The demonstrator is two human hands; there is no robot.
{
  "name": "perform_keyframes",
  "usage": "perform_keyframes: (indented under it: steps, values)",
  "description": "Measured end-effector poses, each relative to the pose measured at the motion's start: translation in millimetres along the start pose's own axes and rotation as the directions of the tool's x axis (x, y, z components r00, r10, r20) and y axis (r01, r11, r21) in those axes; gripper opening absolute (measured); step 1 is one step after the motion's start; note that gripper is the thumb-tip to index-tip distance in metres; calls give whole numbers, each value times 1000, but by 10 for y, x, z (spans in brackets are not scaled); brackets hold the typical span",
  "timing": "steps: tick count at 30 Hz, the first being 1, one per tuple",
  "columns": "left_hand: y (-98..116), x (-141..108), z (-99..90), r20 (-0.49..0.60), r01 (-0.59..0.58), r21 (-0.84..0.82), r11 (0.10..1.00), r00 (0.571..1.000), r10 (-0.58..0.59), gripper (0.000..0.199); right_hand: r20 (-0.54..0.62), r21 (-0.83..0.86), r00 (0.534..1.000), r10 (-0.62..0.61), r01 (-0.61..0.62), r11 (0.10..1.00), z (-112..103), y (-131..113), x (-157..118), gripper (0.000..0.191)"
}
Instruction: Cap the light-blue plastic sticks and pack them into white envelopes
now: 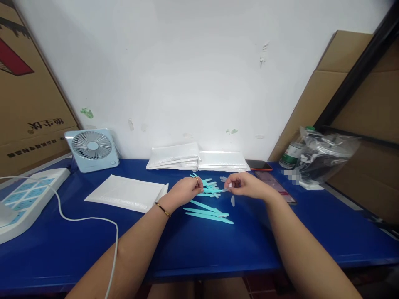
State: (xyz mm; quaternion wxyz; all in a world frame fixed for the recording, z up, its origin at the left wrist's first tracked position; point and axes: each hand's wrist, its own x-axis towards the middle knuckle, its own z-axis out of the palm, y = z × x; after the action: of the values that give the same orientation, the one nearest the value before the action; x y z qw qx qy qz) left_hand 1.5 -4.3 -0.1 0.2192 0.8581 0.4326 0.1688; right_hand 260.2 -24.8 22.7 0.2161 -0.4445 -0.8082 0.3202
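Note:
My left hand [184, 192] is closed on the handle of a slim turquoise eyebrow razor [214, 192], held level over the blue table. At the razor's other end, my right hand [245, 185] pinches a small clear blade cap [225, 189]; whether the cap is fully on the blade I cannot tell. Behind the held razor lies a loose pile of turquoise razors [209, 182], partly hidden by my left fingers. Several more razors [207, 215] lie fanned out nearer to me. A loose clear cap [232, 201] rests just below my right fingers, with other caps [223, 179] beyond.
White padded envelopes [174, 157] are stacked against the wall, and a single envelope [123, 193] lies left of my hand. Phones [276, 187], a bottle [291, 154] and a plastic bag [327, 151] are at right. A fan [92, 147], power strip [34, 203] and white cable [93, 218] occupy the left.

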Motion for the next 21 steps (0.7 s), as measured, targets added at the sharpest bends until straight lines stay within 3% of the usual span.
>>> perform_keyframes:
  steps: [11, 13, 15, 17, 20, 21]
  values:
    - [24, 4, 46, -58, -40, 3, 999, 997, 40, 20, 3, 53, 1000, 10, -10, 999, 187, -19, 107, 20]
    - [-20, 13, 69, -79, -66, 67, 996, 994, 71, 32, -26, -1, 1000, 8, -8, 1000, 207, 40, 136, 21]
    - [-90, 31, 102, -85, -88, 155, 984, 991, 102, 62, -106, -100, 994, -27, 16, 995, 184, 49, 127, 21]
    - [-163, 52, 142, -53, -95, 227, 969, 993, 110, 81, -209, -202, 971, -117, 74, 976, 120, -94, 55, 20]
    - [-223, 77, 196, -25, -86, 256, 963, 995, 96, 69, -304, -285, 900, -311, 226, 932, 18, -663, -183, 25]
    - [-222, 82, 207, -40, -81, 261, 962, 995, 95, 62, -280, -321, 881, -381, 289, 902, 8, -896, -293, 27]
